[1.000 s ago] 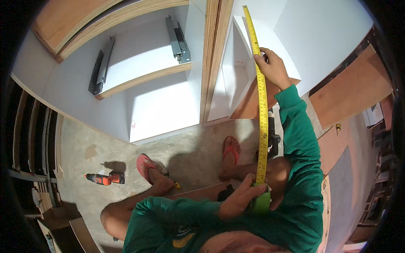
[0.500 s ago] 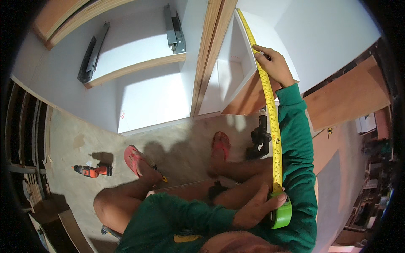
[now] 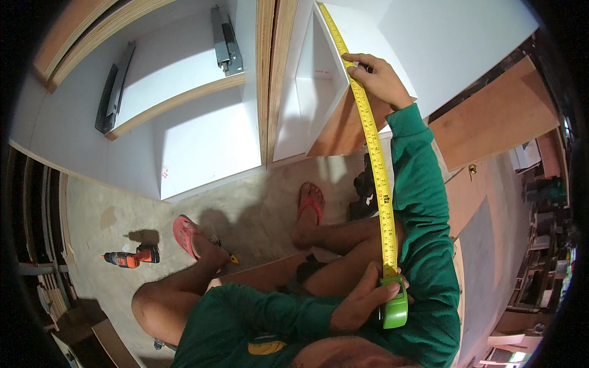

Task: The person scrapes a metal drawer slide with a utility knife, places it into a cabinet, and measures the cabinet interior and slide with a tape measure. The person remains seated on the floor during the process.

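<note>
While both hands grip one tape measure [image 3: 375, 159] | left hand [image 3: 359, 300]: green case | right hand [image 3: 377, 80]: yellow blade | one drill [image 3: 130, 257]

The left hand [image 3: 362, 300] is gripping a green tape measure [image 3: 394, 306] at the lower right of the frame. Its yellow tape [image 3: 374, 153] is running up to the right hand [image 3: 377, 76], which is pressing it against a white cabinet [image 3: 442, 43]. An orange drill [image 3: 132, 257] is lying on the floor at the left.
</note>
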A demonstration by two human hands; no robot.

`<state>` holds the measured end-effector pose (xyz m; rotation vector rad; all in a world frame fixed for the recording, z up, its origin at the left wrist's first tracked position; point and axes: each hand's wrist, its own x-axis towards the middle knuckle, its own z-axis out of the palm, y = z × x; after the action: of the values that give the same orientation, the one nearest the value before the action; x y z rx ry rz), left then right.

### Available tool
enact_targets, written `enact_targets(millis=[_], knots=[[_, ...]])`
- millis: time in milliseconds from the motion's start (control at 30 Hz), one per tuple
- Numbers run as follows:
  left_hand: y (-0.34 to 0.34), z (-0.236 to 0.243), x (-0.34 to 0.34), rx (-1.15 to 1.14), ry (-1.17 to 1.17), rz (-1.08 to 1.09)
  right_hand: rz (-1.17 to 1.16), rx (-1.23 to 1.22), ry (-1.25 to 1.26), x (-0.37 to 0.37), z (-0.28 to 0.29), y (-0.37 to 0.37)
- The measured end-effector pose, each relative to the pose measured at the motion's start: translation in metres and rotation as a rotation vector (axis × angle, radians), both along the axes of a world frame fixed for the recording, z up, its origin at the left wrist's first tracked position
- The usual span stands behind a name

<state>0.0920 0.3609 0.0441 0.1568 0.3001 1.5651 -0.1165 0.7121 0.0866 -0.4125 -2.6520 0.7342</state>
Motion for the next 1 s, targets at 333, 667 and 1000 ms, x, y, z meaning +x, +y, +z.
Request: enact_targets(millis=[333,667,1000], knots=[[-0.002,0.005,-0.007,0.036,-0.047,-0.011,-0.007,-0.022,-0.018,0.000,0.000,-0.001],[-0.003,0.001,-0.004,0.033,-0.082,0.006,-0.028,0.051,-0.037,0.001,0.005,-0.009],[-0.001,-0.012,0.007,0.143,-0.284,0.059,-0.065,0.033,-0.047,0.000,0.003,-0.010]])
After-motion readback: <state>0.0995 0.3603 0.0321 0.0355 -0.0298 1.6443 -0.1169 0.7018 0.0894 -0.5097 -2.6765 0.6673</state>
